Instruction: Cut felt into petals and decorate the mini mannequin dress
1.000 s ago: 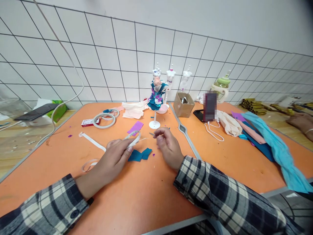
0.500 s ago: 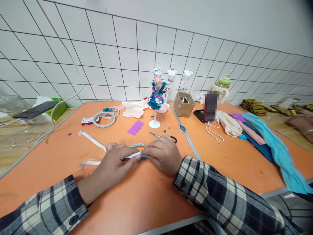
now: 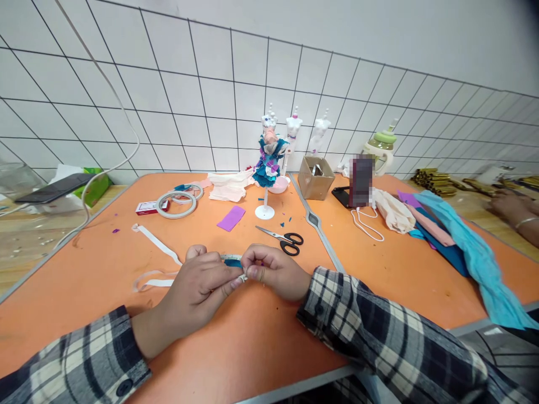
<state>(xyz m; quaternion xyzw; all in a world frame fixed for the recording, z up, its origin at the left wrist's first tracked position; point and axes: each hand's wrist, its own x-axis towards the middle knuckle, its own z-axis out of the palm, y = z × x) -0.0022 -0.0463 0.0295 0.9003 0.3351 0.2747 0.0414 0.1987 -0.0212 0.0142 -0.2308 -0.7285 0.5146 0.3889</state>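
Observation:
My left hand [image 3: 206, 286] and my right hand [image 3: 275, 272] meet low over the orange table [image 3: 227, 359]. Thumb and fingers of both pinch a small end of white tape [image 3: 243, 277] between them. Just beyond, a scrap of blue crepe paper [image 3: 232, 262] shows, mostly hidden by the hands, and behind it the rim of a ring printed with letters. Scissors [image 3: 280, 238] with black handles lie beyond my right hand. Loose white strips [image 3: 158, 244] lie left of my left hand. A purple paper piece [image 3: 231, 218] lies farther back.
A small dress form [image 3: 269, 165] in a blue, purple and pink paper dress stands at the back. Tape rolls [image 3: 176, 215], a red-and-white box [image 3: 146, 209], a cardboard box [image 3: 315, 188] and a phone [image 3: 362, 179] surround it. Coloured crepe paper [image 3: 480, 258] hangs over the right edge.
The flat white strip between my fingers now shows only as a small crumpled end. My right hand has turned and shifted slightly nearer, uncovering the scissors' handles. At far right, another person's hand has moved.

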